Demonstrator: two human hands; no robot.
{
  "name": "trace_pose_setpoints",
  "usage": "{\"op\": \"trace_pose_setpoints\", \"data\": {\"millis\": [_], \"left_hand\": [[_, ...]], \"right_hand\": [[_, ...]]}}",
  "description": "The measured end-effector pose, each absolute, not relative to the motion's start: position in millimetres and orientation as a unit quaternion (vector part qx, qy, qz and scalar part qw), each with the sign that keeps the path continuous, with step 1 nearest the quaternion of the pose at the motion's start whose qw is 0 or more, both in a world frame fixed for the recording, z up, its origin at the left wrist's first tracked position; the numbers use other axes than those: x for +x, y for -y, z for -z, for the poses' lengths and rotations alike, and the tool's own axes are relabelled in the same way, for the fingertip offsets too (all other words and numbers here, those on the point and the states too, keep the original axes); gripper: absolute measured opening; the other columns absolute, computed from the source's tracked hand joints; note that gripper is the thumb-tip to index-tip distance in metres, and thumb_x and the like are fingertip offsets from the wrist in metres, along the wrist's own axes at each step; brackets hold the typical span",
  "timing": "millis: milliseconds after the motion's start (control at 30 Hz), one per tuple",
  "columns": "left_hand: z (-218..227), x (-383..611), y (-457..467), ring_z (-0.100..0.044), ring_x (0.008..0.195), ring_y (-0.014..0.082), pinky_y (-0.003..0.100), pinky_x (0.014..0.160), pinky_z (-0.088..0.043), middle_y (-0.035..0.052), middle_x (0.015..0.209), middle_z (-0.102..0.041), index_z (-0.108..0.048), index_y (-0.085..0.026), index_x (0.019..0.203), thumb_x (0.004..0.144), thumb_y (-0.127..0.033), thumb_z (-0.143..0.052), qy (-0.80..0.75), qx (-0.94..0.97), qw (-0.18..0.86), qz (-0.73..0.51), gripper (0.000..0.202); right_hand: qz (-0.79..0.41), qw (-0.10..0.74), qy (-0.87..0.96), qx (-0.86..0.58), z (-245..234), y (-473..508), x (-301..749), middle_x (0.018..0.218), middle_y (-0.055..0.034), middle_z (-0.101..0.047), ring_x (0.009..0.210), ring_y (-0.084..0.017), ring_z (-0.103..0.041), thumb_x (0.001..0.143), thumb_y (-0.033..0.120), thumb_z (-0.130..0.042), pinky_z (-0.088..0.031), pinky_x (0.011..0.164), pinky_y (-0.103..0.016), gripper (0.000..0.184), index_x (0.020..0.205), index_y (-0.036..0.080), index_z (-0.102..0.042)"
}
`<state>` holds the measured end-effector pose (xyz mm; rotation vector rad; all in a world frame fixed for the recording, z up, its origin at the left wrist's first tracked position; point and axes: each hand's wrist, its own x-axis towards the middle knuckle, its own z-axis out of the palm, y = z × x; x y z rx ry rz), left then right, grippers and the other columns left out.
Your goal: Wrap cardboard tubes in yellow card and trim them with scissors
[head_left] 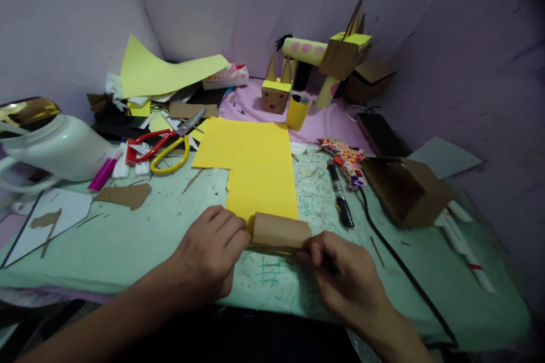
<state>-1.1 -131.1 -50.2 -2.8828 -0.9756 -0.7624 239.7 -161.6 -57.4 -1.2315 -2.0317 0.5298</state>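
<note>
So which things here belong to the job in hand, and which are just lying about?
In use:
- brown cardboard roll, between left hand and right hand
- yellow sheet, partly under it

Seemingly just lying about, untouched:
- scissors
- black marker
- white mug
- open cardboard box

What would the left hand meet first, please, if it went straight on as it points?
The left hand would probably meet the brown cardboard roll first; whether they already touch is unclear.
</note>
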Motion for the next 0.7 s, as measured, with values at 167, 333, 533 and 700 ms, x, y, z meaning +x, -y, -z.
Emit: {"op": "trace_pose_setpoints", "data": {"millis": [167,333,533,700], "left_hand": [[43.2,2.9,123.5,-0.052,0.068,0.0193,0.036,0.063,-0.044,0.007,0.072,-0.06,-0.055,-0.016,0.079,0.085,-0.009,-0.042,0.391,-0.871,-0.087,0.285,0.016],[33.2,5.8,118.0,-0.052,0.059,0.0155,0.028,0.053,-0.042,0.002,0.064,-0.056,-0.052,-0.018,0.074,0.089,-0.015,-0.039,0.444,-0.848,-0.13,0.257,0.021],[38.6,5.8,119.3,-0.052,0.055,0.0143,0.027,0.05,-0.04,-0.0003,0.062,-0.055,-0.049,-0.021,0.071,0.091,-0.02,-0.036,0.477,-0.825,-0.169,0.252,0.024],[45.8,5.8,120.7,-0.052,0.056,0.0149,0.028,0.052,-0.039,-0.0012,0.063,-0.055,-0.049,-0.022,0.072,0.091,-0.023,-0.037,0.498,-0.803,-0.194,0.263,0.023]], "right_hand": [[-0.341,0.356,0.717,-0.492,42.7,144.0,238.2,0.068,0.0038,-0.055,0.059,-0.011,-0.051,0.083,0.012,-0.052,-0.041,0.055,-0.022,0.016,0.077,0.023,-0.042],[-0.372,0.354,0.712,-0.479,36.9,134.1,240.5,0.08,-0.0015,-0.061,0.072,-0.016,-0.058,0.088,0.019,-0.05,-0.047,0.065,-0.028,0.006,0.087,0.021,-0.055],[-0.345,0.4,0.714,-0.46,49.2,138.4,241.5,0.085,-0.0024,-0.063,0.079,-0.019,-0.059,0.073,0.023,-0.074,-0.047,0.068,-0.03,0.022,0.092,0.022,-0.061],[-0.321,0.424,0.702,-0.474,56.1,136.5,235.5,0.077,-0.0015,-0.063,0.067,-0.016,-0.057,0.078,0.016,-0.064,-0.045,0.059,-0.027,0.01,0.086,0.02,-0.059]]}}
